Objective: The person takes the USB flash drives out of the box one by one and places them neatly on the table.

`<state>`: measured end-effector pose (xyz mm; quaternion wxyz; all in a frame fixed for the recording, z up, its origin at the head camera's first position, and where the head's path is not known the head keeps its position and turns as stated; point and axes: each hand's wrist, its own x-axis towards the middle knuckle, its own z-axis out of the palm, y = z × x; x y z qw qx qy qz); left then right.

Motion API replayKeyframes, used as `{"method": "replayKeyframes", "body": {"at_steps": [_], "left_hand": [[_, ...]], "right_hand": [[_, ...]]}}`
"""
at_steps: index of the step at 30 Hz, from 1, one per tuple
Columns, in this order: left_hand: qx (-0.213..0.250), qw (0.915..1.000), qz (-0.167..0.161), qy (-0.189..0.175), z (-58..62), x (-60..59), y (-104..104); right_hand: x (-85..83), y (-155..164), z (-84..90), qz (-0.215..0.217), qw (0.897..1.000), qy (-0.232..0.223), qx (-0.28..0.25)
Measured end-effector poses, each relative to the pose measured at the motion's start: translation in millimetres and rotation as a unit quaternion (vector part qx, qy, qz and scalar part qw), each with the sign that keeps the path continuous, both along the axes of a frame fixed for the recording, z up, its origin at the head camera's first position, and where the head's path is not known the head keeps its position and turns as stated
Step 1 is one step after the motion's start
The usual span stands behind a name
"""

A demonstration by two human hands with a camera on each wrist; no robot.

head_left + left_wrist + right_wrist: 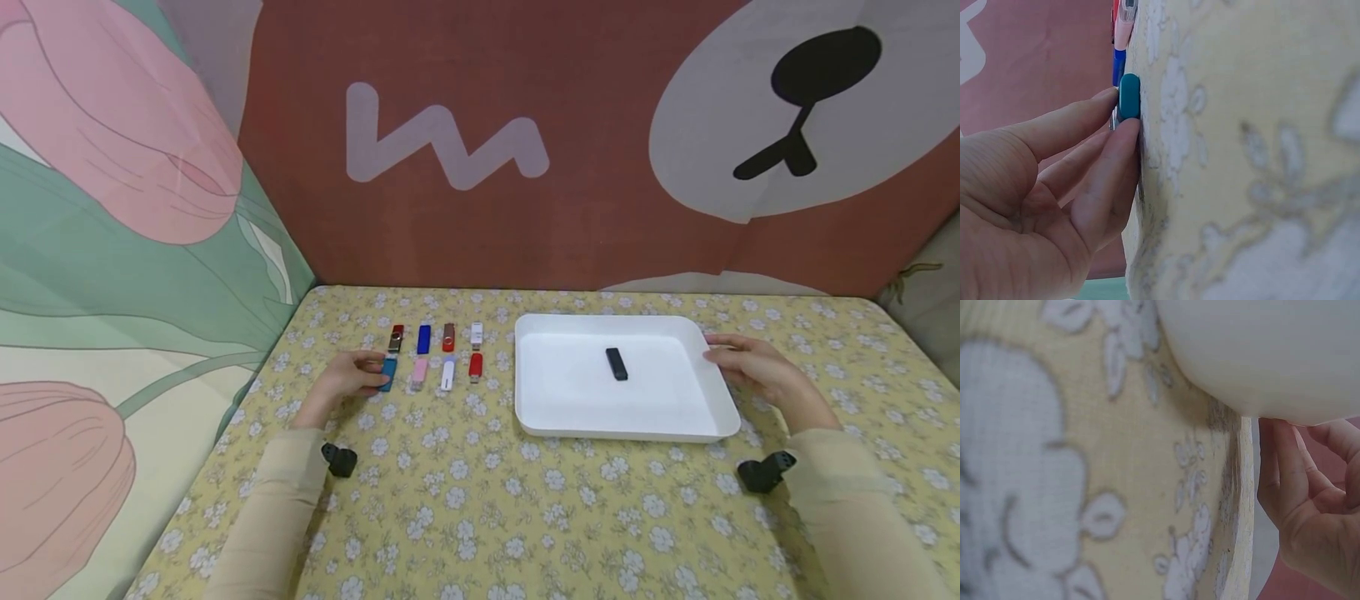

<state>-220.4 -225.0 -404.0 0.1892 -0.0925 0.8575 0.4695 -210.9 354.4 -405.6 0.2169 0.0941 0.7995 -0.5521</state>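
At the left end of the front row, my left hand pinches a teal USB stick between thumb and fingers. In the left wrist view its rounded end shows, low against the cloth. Several other USB sticks lie beside it in two rows, among them a pink one, a white one, a red one and a blue one. My right hand holds the right rim of a white tray. Inside the tray lies a black USB stick.
A yellow flowered cloth covers the table. Behind it stands a printed brown backdrop, and a flower-printed one rises along the left side. Back-row sticks include a white one and two swivel-cover ones.
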Motion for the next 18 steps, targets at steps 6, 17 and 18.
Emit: {"method": "replayKeyframes", "body": {"at_steps": [6, 17, 18], "left_hand": [[-0.002, 1.0000, -0.001, 0.003, 2.2, 1.7, -1.6], [0.003, 0.9994, 0.003, 0.033, 14.7, 2.6, 5.9], [0.003, 0.9993, 0.004, 0.038, 16.3, 2.5, 8.4]], "right_hand": [[0.2, -0.1, -0.5, -0.001, 1.000, 0.000, 0.000], [-0.6, 1.3, -2.3, 0.000, 1.000, 0.001, 0.004], [-0.6, 1.2, -2.3, 0.000, 1.000, 0.002, 0.005]]}}
